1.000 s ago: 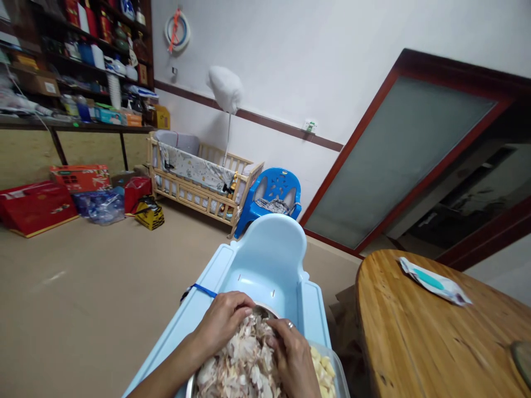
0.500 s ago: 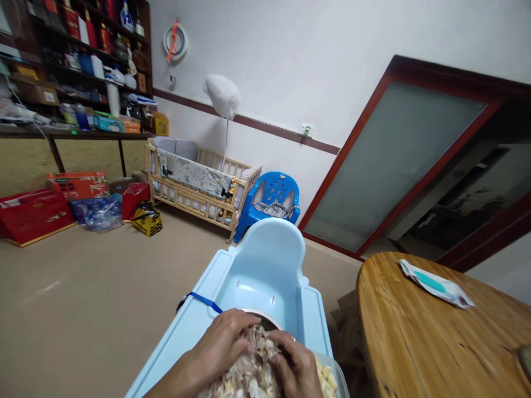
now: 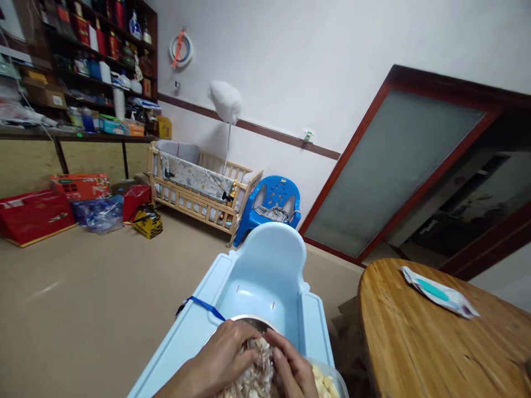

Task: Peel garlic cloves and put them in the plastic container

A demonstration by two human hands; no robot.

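Papery garlic skins (image 3: 256, 369) are heaped in a metal bowl (image 3: 265, 321), whose far rim shows beyond my fingers. My left hand (image 3: 228, 351) curls over the left side of the heap, fingers bent into the skins. Opposite it, my right hand (image 3: 292, 362) closes in from the right, so a clump lies between the two hands. Any whole clove inside the clump is hidden. Beside my right hand, a clear plastic container (image 3: 341, 381) holds pale peeled garlic cloves (image 3: 324, 382). Bowl and container rest on a light-blue plastic high chair (image 3: 269, 254).
A wooden table (image 3: 431, 342) with a packet of wipes (image 3: 442, 293) stands to the right. Ahead are a blue chair (image 3: 269, 193) and a wooden crib (image 3: 191, 199). Red bags (image 3: 35, 215) sit on the floor at left, near loaded shelves (image 3: 99, 55).
The view has tipped slightly, so the surroundings sit lower. My hands have shifted a little over the garlic skins, the right fingers now straighter and nearer the left, and more bowl rim shows.
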